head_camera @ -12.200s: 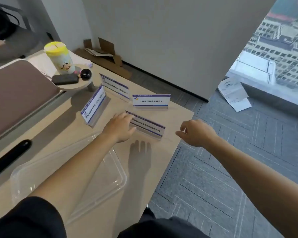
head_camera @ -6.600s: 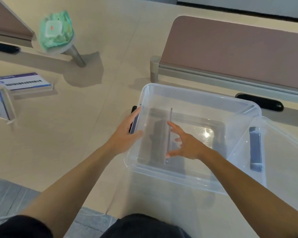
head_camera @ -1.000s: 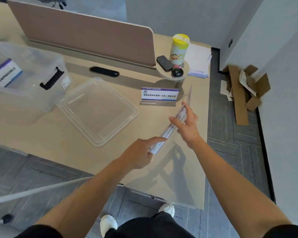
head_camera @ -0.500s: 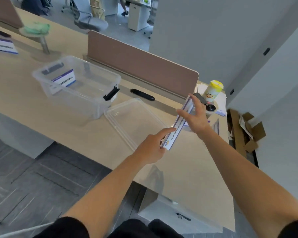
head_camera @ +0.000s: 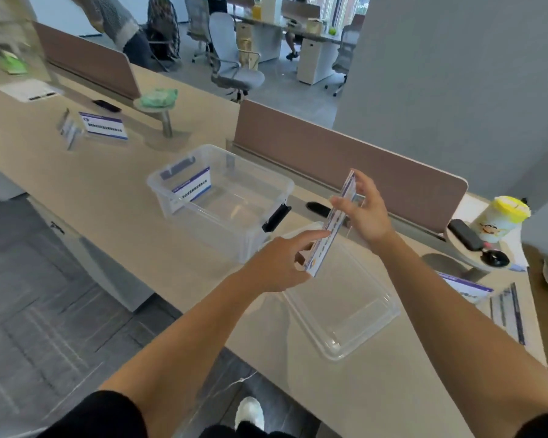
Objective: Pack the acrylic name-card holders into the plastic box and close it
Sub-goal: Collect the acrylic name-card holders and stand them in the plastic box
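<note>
Holder (head_camera: 330,228) pinched at both ends by our left hand (head_camera: 274,267) and right hand (head_camera: 368,214), over the beige desk (head_camera: 108,191), office chairs (head_camera: 231,58) beyond; we've swung it closer to the box (head_camera: 212,224).

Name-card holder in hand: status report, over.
Held by left hand and right hand: name-card holder, above lid. Open plastic box, one packed holder inside. Nothing in the way.

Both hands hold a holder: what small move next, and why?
Probably carry the held holder left, over the open plastic box, and lower it in: left hand and right hand pinch its ends short of the box, where a packed holder sits.
</note>
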Available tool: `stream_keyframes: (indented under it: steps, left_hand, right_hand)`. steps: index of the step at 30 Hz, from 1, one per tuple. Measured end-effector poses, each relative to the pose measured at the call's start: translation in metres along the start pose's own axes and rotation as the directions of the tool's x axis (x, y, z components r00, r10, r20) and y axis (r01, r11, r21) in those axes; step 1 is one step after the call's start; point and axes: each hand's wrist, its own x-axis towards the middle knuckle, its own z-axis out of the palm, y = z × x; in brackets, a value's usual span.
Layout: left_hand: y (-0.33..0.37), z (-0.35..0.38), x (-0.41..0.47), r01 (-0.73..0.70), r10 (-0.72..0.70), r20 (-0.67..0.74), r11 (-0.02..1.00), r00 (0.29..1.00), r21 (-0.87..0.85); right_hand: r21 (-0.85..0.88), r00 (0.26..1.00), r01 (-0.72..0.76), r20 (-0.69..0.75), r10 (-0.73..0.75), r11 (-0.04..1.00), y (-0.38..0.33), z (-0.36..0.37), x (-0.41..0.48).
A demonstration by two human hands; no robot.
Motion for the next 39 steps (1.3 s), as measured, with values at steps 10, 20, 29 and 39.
stream_keyframes:
  steps: [10,20,29,39]
  left_hand:
    - [-0.059,-0.092,0.076,0.019,-0.029,0.068,0.990,0.997,0.140]
    - [-0.149,-0.194,0.092,-0.060,0.042,0.132,0.989,0.990,0.138]
    - [-0.232,-0.284,0.100,-0.028,0.027,0.224,1.000,0.974,0.002]
    - [-0.341,-0.342,0.166,0.123,-0.172,0.095,0.914,0.981,0.386]
  right_hand:
    - [0.137,0.997,-0.070,-0.025,0.074,0.988,-0.003,0.067,0.110]
    - [0.127,0.990,-0.115,-0.073,0.124,0.985,-0.027,0.171,0.171]
    - [0.233,0.945,-0.255,-0.145,0.293,0.938,-0.046,0.246,0.207]
    - [0.277,0.925,-0.340,-0.074,0.373,0.899,0.021,0.292,0.254]
